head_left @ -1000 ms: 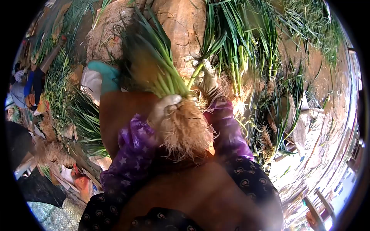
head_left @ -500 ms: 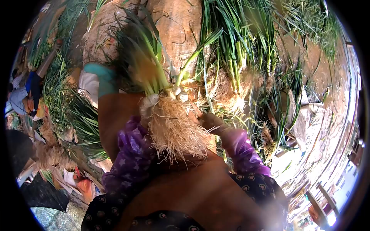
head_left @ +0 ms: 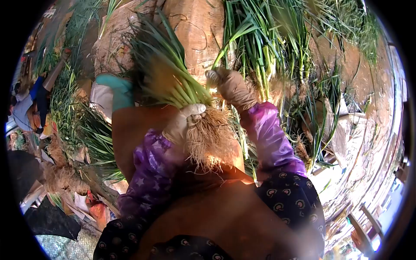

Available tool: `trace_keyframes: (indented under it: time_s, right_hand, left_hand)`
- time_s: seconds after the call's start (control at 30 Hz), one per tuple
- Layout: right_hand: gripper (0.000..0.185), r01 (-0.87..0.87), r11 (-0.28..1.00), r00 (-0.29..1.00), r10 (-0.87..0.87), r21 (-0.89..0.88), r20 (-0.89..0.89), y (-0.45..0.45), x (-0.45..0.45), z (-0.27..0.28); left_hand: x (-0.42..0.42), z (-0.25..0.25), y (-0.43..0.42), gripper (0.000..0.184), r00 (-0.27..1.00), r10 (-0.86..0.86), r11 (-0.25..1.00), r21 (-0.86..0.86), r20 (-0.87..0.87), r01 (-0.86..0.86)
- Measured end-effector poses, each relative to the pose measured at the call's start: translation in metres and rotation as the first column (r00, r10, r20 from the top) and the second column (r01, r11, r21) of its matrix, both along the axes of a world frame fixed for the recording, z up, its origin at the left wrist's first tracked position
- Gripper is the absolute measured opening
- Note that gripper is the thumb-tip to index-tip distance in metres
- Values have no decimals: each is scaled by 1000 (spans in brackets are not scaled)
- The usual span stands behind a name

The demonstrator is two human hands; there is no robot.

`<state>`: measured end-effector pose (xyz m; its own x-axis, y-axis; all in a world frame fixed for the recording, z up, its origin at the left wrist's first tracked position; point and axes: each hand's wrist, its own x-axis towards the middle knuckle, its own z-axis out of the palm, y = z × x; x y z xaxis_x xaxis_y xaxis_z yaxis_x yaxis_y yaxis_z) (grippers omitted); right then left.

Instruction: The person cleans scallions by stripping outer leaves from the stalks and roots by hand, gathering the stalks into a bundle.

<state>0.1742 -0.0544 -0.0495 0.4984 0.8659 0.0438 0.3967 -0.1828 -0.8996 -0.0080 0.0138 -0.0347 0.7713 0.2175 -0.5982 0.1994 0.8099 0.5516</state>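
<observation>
Left hand (head_left: 180, 125) grips rooted bundle (head_left: 184, 89) — fingers partly hidden. Right hand (head_left: 232, 88) pinches stalk (head_left: 220, 55); exact fingertip contact unclear.

Harsh glare at right, dim lower left, fisheye-curved edges, smudge blurring leaves (head_left: 177, 77)

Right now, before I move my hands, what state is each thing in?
Left hand: gloved, closed around the leafy bunch.
Leafy bunch: gathered, roots attached, hanging loose.
Right hand: gloved, gripping the single stalk.
Single stalk: held apart from the bunch, leafy.
Purple sleeves: worn, wrinkled.
Stalks beyond the right hand: laid down, unheld.
</observation>
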Motion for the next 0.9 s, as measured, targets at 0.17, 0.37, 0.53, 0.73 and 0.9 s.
trace_keyframes:
  time_s: [0.17, 0.37, 0.53, 0.73, 0.9]
  right_hand:
    - [24, -270, 960, 949, 253, -71, -187, -44, -8, 48]
    - [29, -651, 754, 577, 415, -89, -703, -140, 20, 34]
    - [63, -312, 923, 795, 123, -226, -594, -64, 14, 5]
    - [35, -397, 914, 836, 322, -84, -444, 34, -27, 40]
    - [32, -134, 820, 990, 91, -556, -103, -68, 8, 2]
  left_hand:
    - [0, 5, 7, 24, 977, 174, 956, -260, 127, -137]
    - [-10, -7, 14, 27, 934, 339, 884, -379, 113, -275]
    - [-14, -24, 4, 22, 960, 275, 947, -161, -44, -278]
    - [-16, 35, 2, 37, 857, 468, 861, -330, 218, -387]
    - [4, 57, 27, 34, 787, 424, 892, -360, 449, -275]
